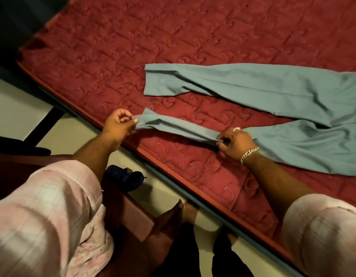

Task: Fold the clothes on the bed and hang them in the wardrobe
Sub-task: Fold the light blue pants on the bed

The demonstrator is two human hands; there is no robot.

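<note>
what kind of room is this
Most likely a bedroom: a bed with a red quilted cover fills the view, grey-green trousers lie spread on it, and a dark slipper sits on the floor beside it.

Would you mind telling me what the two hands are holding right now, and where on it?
Both grip the teal trousers by the nearer leg: the left hand pinches its hem end, the right hand pinches it farther along.

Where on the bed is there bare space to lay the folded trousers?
Free: the maroon mattress beyond the teal trousers, and its left part toward the corner. Crowded: the near right, where the left hand and right hand pinch one leg.
</note>
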